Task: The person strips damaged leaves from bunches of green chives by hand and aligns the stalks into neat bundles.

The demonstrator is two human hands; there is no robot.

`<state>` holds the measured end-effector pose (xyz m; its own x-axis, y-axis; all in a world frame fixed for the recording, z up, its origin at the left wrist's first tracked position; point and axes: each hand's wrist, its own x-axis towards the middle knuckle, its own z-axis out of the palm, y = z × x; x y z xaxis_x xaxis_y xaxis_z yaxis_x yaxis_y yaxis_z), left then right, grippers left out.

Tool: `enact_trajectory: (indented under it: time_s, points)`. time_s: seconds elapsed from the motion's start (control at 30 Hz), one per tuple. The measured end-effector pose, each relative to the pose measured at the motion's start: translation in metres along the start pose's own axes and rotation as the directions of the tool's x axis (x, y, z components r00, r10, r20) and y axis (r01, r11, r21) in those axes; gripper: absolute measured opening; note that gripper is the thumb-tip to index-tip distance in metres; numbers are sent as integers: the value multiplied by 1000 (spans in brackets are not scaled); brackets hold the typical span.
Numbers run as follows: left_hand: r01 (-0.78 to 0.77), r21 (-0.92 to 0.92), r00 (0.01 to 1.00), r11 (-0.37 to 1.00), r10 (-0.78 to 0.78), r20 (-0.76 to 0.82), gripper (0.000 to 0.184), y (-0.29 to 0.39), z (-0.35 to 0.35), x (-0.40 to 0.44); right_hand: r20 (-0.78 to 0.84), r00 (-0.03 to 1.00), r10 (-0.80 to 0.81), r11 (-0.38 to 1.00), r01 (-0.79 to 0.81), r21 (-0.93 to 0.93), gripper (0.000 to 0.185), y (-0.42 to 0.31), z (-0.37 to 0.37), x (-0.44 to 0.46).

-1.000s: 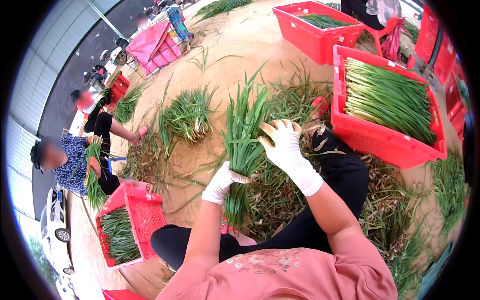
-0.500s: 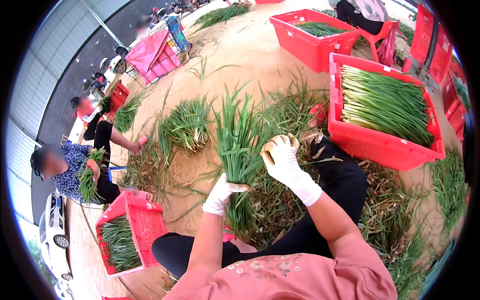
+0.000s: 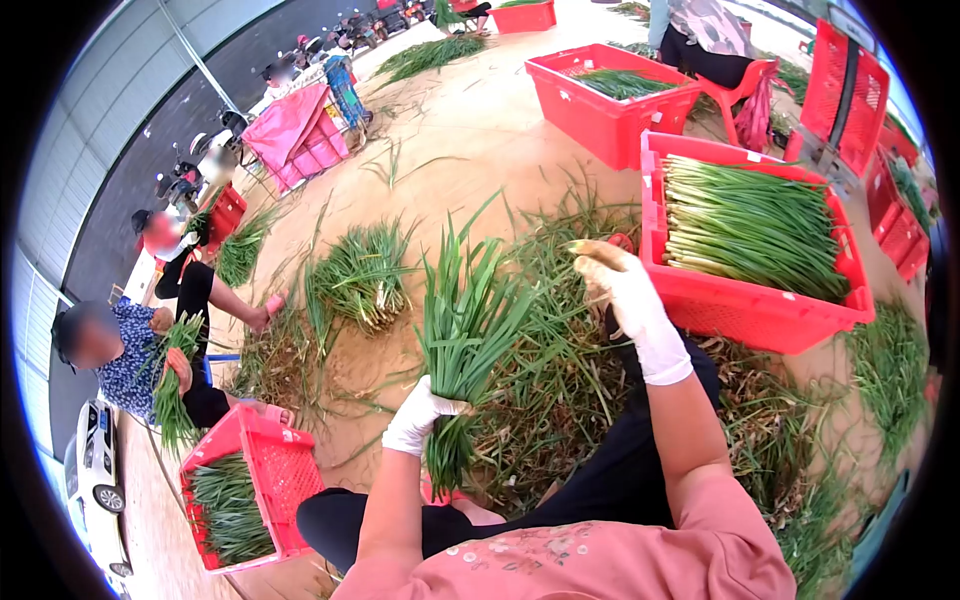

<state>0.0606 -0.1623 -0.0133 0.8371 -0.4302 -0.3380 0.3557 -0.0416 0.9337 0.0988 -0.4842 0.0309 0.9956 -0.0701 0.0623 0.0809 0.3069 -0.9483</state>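
My left hand (image 3: pixel 422 415), in a white glove, is wrapped round the middle of a bunch of garlic chives (image 3: pixel 465 330). The leaves fan out upward beyond the hand, while the other end hangs below it over my lap. To the right, my right hand (image 3: pixel 622 285) is raised in a white glove with soiled fingertips. Its fingers are apart and loosely bent, with nothing visible in them. Under it lies a heap of loose leaves and dry trimmings (image 3: pixel 550 400). A smaller pile of chives (image 3: pixel 365 275) rests on the ground ahead, left of the held bunch.
A red crate (image 3: pixel 760 315) of neatly laid chives stands at my right, another red crate (image 3: pixel 600 115) behind it. At left, a person in a patterned shirt (image 3: pixel 135 345) holds chives beside a red crate (image 3: pixel 285 480). A pink-covered cart (image 3: pixel 295 140) stands farther back.
My right hand has moved right, away from the bunch, and its fingers have opened. My left hand still grips the bunch, slightly lower and farther left in view. The camera view has shifted a little.
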Motion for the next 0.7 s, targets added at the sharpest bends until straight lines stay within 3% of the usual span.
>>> enact_trajectory:
  time_s: [0.1,0.23,0.3,0.33,0.4,0.43,0.47,0.53,0.57,0.6,0.67,0.7]
  points:
    - [6,-4,1000,1000,-6,14,67,-1,0,3,128,990,67,988,-83,131,43,3,19,5]
    - [15,16,999,1000,-16,52,68,-8,-5,9,236,968,89,924,-169,344,29,4,34,17]
    - [-6,54,999,999,3,54,59,-5,-1,6,95,990,-102,994,105,-23,17,-1,35,22]
    - [-27,87,998,996,22,59,51,-3,0,4,120,789,-602,526,505,-684,10,5,27,31]
    - [-42,108,997,993,35,66,53,-4,-2,5,99,686,-721,276,416,-867,8,3,12,36]
    - [-42,115,996,992,32,83,54,-4,-3,5,-40,743,-668,505,412,-758,8,12,3,42]
    - [-40,122,994,992,28,101,54,-4,-4,6,-112,826,-553,643,338,-687,12,17,-3,44]
    - [-19,125,994,992,5,108,54,-1,-1,5,-48,919,-392,883,361,-301,21,24,1,42]
    - [-2,126,994,992,-12,112,55,1,0,6,5,967,-254,884,235,-405,31,26,-1,35]
    - [3,129,993,992,-19,120,55,0,-1,8,86,975,-206,883,223,-412,32,22,4,28]
    - [67,124,986,990,-84,141,74,-4,-3,13,129,991,-45,928,90,-361,29,12,15,20]
    - [72,124,986,990,-90,142,74,-3,-1,14,188,973,-133,952,178,-249,25,20,16,22]
